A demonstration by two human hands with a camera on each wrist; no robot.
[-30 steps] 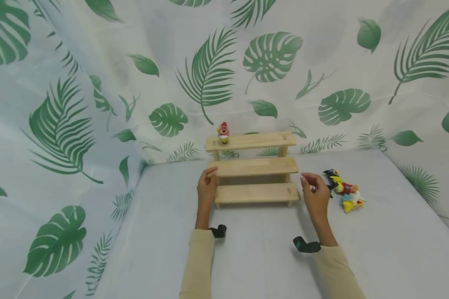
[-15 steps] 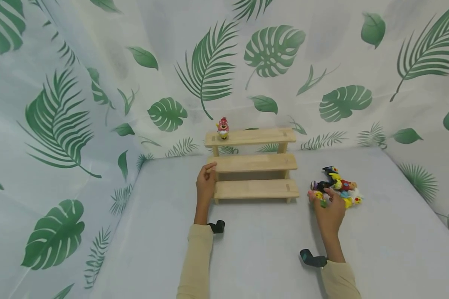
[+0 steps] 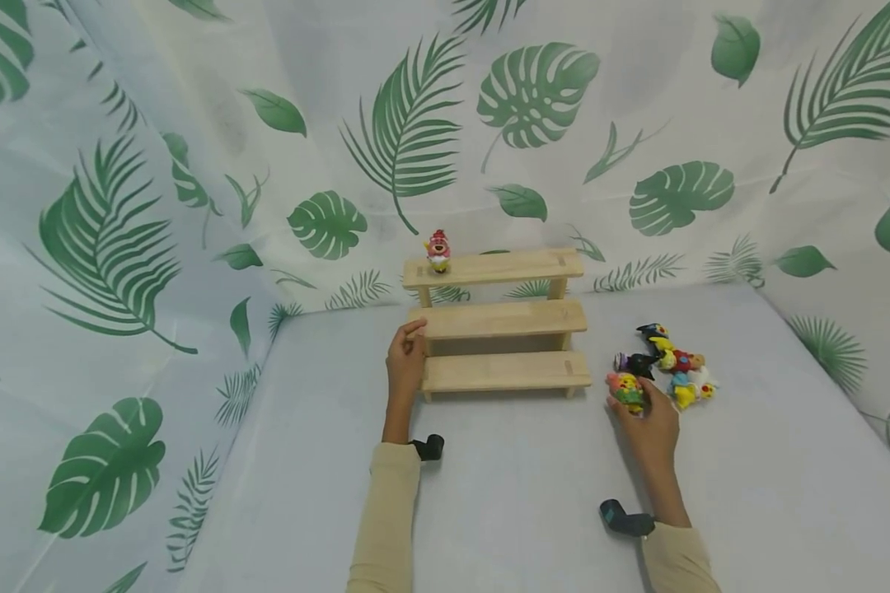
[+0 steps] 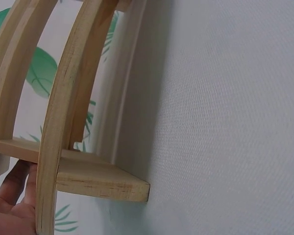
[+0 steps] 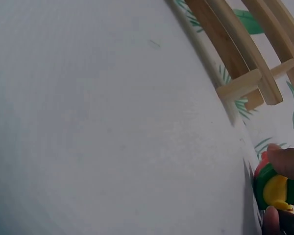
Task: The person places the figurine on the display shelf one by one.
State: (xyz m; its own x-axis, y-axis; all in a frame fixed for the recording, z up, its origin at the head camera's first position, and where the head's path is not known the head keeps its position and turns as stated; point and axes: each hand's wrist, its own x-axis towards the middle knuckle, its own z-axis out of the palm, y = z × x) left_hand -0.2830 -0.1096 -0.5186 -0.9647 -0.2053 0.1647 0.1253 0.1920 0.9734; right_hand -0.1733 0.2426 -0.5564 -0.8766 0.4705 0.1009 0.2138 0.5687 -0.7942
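Observation:
A three-tier wooden display stand [image 3: 504, 319] stands against the back cloth. My left hand [image 3: 406, 360] grips the left end of its middle board; in the left wrist view its fingers [image 4: 13, 185] reach in behind the wooden edge. On the top board, at the left, stands a small pink and white toy figure [image 3: 438, 251] with a red top. Right of the stand, my right hand [image 3: 651, 424] holds a small toy figure [image 3: 626, 389] in pink, yellow and green between thumb and fingers. The right wrist view shows the green and yellow side of this figure [image 5: 275, 190].
Several more toy figures lie in a pile just beyond my right hand, among them a black one [image 3: 640, 366], a red and yellow one [image 3: 684, 361] and a yellow and blue one [image 3: 686, 390]. Leaf-patterned cloth [image 3: 541, 189] walls the white table [image 3: 519, 494].
My right hand has moved right, away from the stand's right end, to the pile and taken hold of the pink, yellow and green figure. My left hand has stayed at the stand.

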